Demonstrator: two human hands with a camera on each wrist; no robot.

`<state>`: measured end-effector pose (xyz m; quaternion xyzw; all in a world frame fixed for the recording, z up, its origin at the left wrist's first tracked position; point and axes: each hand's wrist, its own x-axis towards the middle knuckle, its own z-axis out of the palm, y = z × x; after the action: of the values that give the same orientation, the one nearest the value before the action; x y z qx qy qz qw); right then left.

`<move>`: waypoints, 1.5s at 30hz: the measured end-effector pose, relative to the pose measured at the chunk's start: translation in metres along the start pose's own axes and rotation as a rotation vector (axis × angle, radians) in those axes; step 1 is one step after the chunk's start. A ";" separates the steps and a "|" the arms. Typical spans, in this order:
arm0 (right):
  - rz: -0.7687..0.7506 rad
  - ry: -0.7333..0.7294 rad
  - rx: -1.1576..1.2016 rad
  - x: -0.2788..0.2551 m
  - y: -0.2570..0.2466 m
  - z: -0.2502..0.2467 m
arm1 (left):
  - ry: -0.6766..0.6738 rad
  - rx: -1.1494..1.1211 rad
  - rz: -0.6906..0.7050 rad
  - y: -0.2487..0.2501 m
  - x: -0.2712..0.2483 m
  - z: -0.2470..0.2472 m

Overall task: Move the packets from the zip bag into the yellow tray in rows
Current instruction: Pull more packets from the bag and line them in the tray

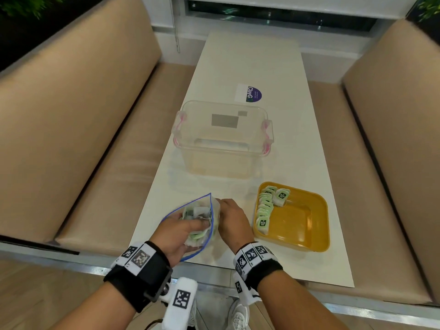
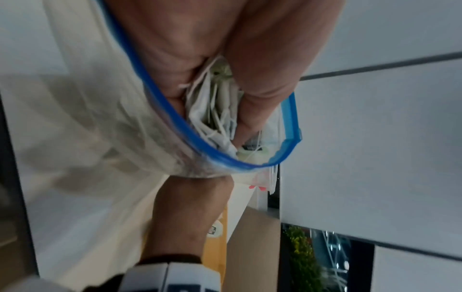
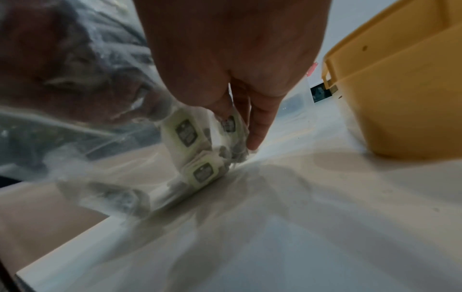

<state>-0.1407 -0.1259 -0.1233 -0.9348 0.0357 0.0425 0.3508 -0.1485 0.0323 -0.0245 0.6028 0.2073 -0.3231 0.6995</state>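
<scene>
The clear zip bag [image 1: 211, 210] with a blue rim stands open near the table's front edge. My left hand [image 1: 196, 226] reaches inside it; in the left wrist view its fingers [image 2: 262, 79] and thumb pinch a bunch of white and green packets [image 2: 215, 110]. My right hand [image 1: 223, 210] holds the bag's right side from outside, thumb and fingers [image 3: 260, 128] pinching the plastic over the packets [image 3: 185, 132]. To the right sits the yellow tray [image 1: 307, 234], with a row of packets [image 1: 264, 208] along its left wall and one packet [image 1: 282, 195] beside the row's far end.
A clear plastic box [image 1: 221, 136] with pink latches stands behind the bag and tray. A sticker [image 1: 250, 92] lies farther back on the white table [image 1: 238, 55]. Beige benches [image 1: 83, 115] flank the table on both sides.
</scene>
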 end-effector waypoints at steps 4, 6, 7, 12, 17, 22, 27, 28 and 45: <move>-0.012 0.025 0.017 0.001 0.001 -0.006 | -0.066 -0.136 -0.040 0.001 -0.004 0.001; 0.002 0.030 0.027 0.002 0.000 -0.010 | -0.087 -0.190 -0.059 0.002 -0.006 0.000; 0.011 0.032 0.031 0.002 0.000 -0.011 | -0.088 -0.217 -0.070 0.002 -0.006 0.000; 0.040 0.057 0.042 0.003 -0.001 -0.008 | -0.040 -0.330 -0.063 0.002 -0.006 -0.001; 0.065 0.088 0.045 0.004 -0.002 -0.006 | 0.067 -0.244 0.084 0.000 -0.010 0.003; 0.103 0.063 0.040 0.011 0.001 -0.007 | 0.094 -0.165 0.182 0.001 -0.014 0.004; -0.113 0.108 0.208 0.001 -0.006 -0.018 | 0.097 -0.211 0.158 0.002 -0.011 0.005; -0.154 0.134 0.262 -0.002 -0.008 -0.022 | 0.101 -0.213 0.156 0.002 -0.010 0.005; -0.091 0.261 0.230 -0.004 0.000 -0.014 | 0.109 -0.496 0.214 0.001 -0.011 0.002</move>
<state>-0.1441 -0.1346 -0.1122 -0.8869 0.0430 -0.0996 0.4491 -0.1560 0.0323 -0.0163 0.4481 0.2524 -0.1540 0.8437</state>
